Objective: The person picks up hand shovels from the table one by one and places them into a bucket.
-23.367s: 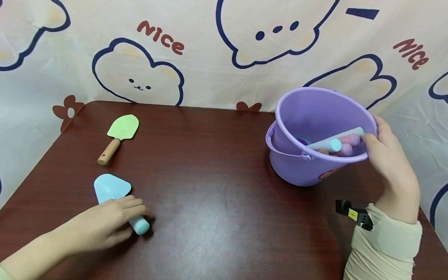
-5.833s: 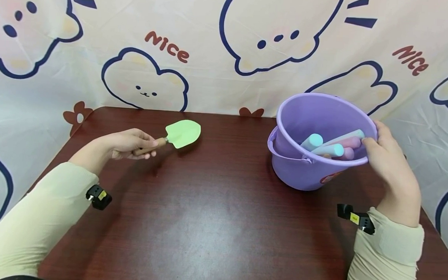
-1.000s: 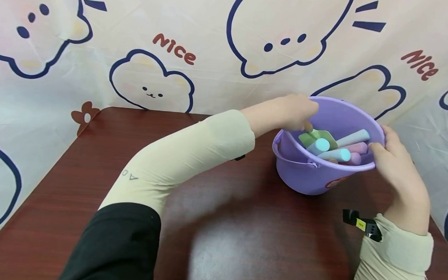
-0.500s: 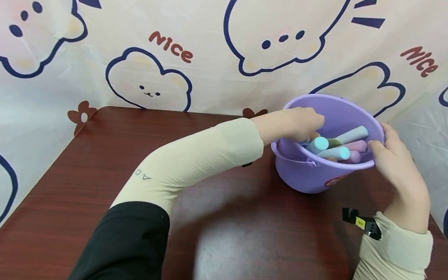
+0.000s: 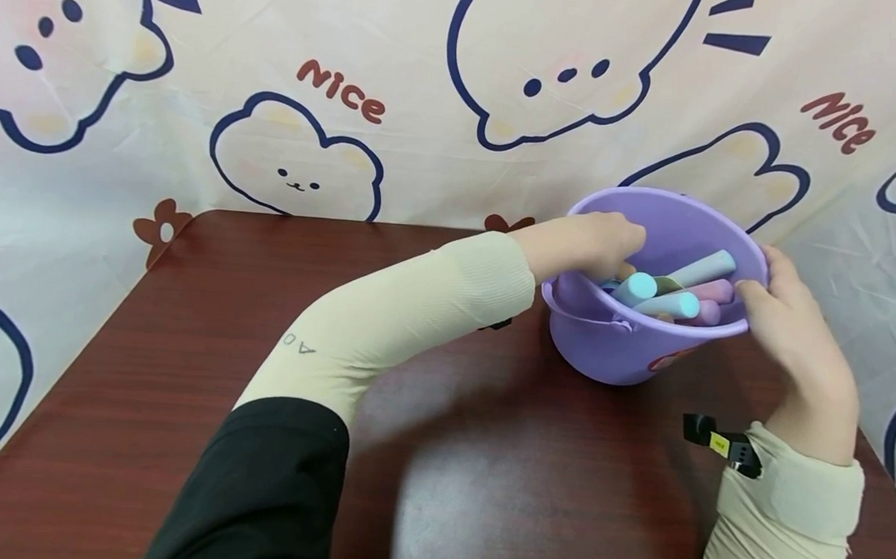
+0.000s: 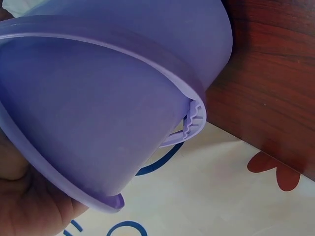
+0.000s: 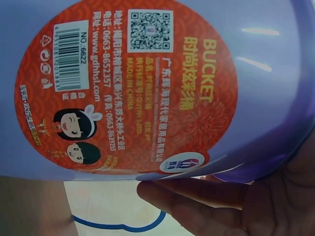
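A purple bucket (image 5: 610, 345) stands tilted toward me at the right of the table. My right hand (image 5: 801, 353) grips its right rim; the right wrist view shows fingers beneath the bucket wall beside its red label (image 7: 133, 88). My left hand (image 5: 600, 244) reaches over the left rim into the bucket, its curled fingers at the wooden handle of a green trowel (image 5: 665, 285). Only a sliver of the blade shows among the other tools, and the fingertips are mostly hidden. Light-blue handles (image 5: 668, 305) and pink handles (image 5: 714, 291) stick up inside.
The bucket's carrying handle (image 5: 585, 320) hangs down along its left side. A dark red-brown table (image 5: 211, 369) lies below. Behind it hangs a pale curtain (image 5: 416, 161) with cartoon prints. A black wrist camera (image 5: 722, 444) sits on the right sleeve.
My left hand has brought the green trowel from the left of the table into the bucket and lowered it. Over the last half second little moves. The right hand keeps its place.
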Demonstrator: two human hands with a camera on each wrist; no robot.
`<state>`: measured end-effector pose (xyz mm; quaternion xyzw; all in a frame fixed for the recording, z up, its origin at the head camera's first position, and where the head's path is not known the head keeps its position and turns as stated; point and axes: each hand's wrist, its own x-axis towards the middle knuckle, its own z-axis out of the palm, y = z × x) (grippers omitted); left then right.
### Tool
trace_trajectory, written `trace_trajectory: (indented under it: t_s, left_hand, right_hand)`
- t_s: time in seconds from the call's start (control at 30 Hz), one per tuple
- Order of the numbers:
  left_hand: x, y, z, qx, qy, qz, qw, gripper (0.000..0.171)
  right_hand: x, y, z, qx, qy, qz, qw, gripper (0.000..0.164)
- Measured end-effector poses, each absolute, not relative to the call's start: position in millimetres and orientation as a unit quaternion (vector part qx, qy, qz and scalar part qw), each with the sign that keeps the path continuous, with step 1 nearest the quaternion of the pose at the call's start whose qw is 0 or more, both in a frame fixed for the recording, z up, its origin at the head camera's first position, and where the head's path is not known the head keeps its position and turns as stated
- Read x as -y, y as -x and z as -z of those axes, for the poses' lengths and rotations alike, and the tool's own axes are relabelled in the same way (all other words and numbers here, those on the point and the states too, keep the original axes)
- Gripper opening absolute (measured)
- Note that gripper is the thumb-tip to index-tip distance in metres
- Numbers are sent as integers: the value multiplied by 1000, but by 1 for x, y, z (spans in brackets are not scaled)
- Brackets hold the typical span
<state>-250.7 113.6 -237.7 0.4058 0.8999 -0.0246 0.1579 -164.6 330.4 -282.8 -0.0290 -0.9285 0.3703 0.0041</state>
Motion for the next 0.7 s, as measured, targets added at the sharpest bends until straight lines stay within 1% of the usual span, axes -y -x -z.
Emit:
trace_trajectory:
  t_s: [0.07, 0.27, 0.47, 0.57, 0.7]
  left_hand:
    - [-113, 252, 238, -899, -407, 26, 156, 39]
    - [-109, 254, 238, -894, -428, 24, 127, 38]
    - [-95, 250, 234, -890, -448, -17, 87, 29]
    - [-86, 239, 231, -887, -456, -30, 63, 25]
    - [-66, 215, 228, -895, -444, -24, 35, 23]
  right_hand:
    - [-330, 164, 282, 927, 27, -375, 5, 64]
    - [-327, 163, 281, 922, 30, -385, 5, 62]
    - [-327, 165, 282, 922, 26, -385, 5, 63]
    - [-328, 167, 283, 923, 22, -385, 9, 62]
    - [-329, 169, 284, 921, 21, -390, 8, 63]
